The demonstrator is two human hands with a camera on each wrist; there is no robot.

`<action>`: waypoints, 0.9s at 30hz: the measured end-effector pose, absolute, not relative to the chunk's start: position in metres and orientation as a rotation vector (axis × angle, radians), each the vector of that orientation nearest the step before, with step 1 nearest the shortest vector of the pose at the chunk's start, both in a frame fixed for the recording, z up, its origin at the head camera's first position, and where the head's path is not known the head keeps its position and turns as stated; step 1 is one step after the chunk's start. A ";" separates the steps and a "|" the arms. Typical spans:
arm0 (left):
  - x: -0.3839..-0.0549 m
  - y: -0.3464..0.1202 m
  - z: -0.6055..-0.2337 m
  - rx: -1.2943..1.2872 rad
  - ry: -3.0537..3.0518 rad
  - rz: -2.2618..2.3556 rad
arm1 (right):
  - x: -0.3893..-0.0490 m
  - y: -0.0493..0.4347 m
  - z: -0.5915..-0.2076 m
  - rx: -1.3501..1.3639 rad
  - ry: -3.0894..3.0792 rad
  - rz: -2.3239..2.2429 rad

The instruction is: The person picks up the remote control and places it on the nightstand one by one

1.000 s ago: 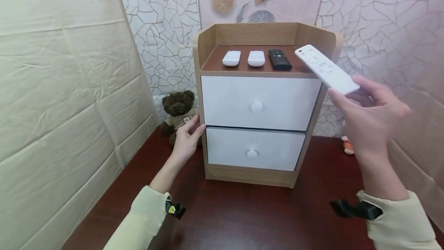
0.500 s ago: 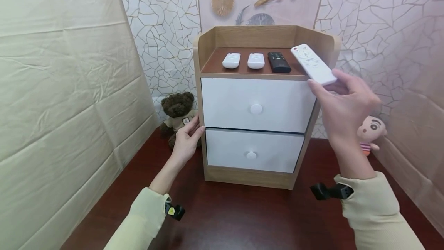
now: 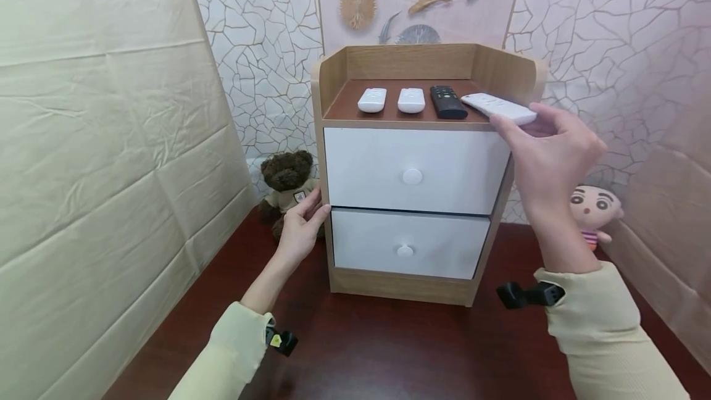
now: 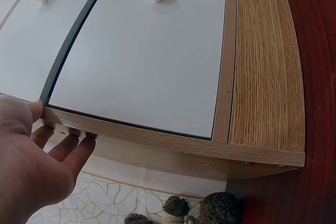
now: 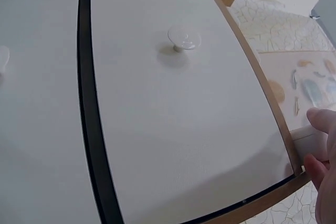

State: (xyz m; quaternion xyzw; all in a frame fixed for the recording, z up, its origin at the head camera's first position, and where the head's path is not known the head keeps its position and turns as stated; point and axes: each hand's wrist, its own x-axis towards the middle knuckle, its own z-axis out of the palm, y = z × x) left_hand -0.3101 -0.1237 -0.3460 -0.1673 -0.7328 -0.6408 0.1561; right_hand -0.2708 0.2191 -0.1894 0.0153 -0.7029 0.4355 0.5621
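Observation:
My right hand [image 3: 555, 150] pinches the near end of a white remote control [image 3: 502, 110] between thumb and fingers. The remote lies nearly flat at the right of the small cabinet's brown top [image 3: 389, 96], its far end beside a black remote [image 3: 447, 102]; whether it touches the top is unclear. Two white remotes, one on the left [image 3: 373, 100] and one further right [image 3: 411, 100], lie in the same row. My left hand [image 3: 300, 230] rests against the cabinet's left side [image 3: 323, 165], fingertips on the side panel and thumb at the front edge, as the left wrist view also shows.
The cabinet has two white drawers, upper [image 3: 361, 165] and lower [image 3: 366, 239], both closed, with round knobs. A brown teddy bear [image 3: 286, 171] sits left of it. A doll [image 3: 595, 208] is at the right. Fabric walls [image 3: 111, 159] flank the dark red table [image 3: 389, 350].
My right hand has moved left with the white remote, which has been lowered from a raised tilt to nearly flat at the cabinet top. The left hand has stayed in place.

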 end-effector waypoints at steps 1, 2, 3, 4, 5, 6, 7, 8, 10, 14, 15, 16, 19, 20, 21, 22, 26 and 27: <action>-0.310 -0.124 -0.346 -0.480 -2.096 -1.838 | -0.271 0.219 -0.189 0.034 -1.656 1.035; -0.310 -0.123 -0.346 -0.479 -2.095 -1.841 | -0.271 0.219 -0.189 0.033 -1.660 1.037; -0.310 -0.123 -0.346 -0.478 -2.094 -1.843 | -0.271 0.219 -0.190 0.036 -1.666 1.040; -0.310 -0.123 -0.346 -0.477 -2.094 -1.845 | -0.271 0.219 -0.190 0.035 -1.672 1.046; -0.310 -0.123 -0.346 -0.474 -2.096 -1.844 | -0.270 0.219 -0.191 0.038 -1.679 1.048; -0.310 -0.124 -0.347 -0.472 -2.097 -1.845 | -0.269 0.219 -0.191 0.037 -1.687 1.053; -0.310 -0.124 -0.347 -0.471 -2.097 -1.845 | -0.268 0.220 -0.192 0.035 -1.702 1.051; -0.311 -0.124 -0.347 -0.472 -2.100 -1.842 | -0.267 0.220 -0.194 0.042 -1.712 1.048; -0.311 -0.124 -0.347 -0.477 -2.100 -1.834 | -0.266 0.221 -0.195 0.050 -1.723 1.049; -0.311 -0.124 -0.346 -0.486 -2.097 -1.826 | -0.265 0.221 -0.193 0.067 -1.711 1.066; -0.311 -0.124 -0.346 -0.485 -2.095 -1.826 | -0.265 0.221 -0.193 0.074 -1.701 1.076; -0.310 -0.124 -0.345 -0.484 -2.096 -1.826 | -0.265 0.221 -0.192 0.079 -1.692 1.081; -0.309 -0.124 -0.345 -0.474 -2.099 -1.829 | -0.266 0.220 -0.190 0.086 -1.676 1.092; -0.309 -0.124 -0.345 -0.472 -2.099 -1.829 | -0.267 0.220 -0.190 0.082 -1.678 1.084; -0.309 -0.124 -0.346 -0.472 -2.100 -1.829 | -0.267 0.219 -0.189 0.076 -1.681 1.083; -0.309 -0.124 -0.346 -0.473 -2.100 -1.831 | -0.267 0.219 -0.189 0.069 -1.688 1.077; -0.311 -0.124 -0.347 -0.483 -2.093 -1.835 | -0.268 0.217 -0.187 0.030 -1.721 1.055; -0.312 -0.125 -0.347 -0.483 -2.093 -1.836 | -0.268 0.217 -0.187 0.024 -1.726 1.050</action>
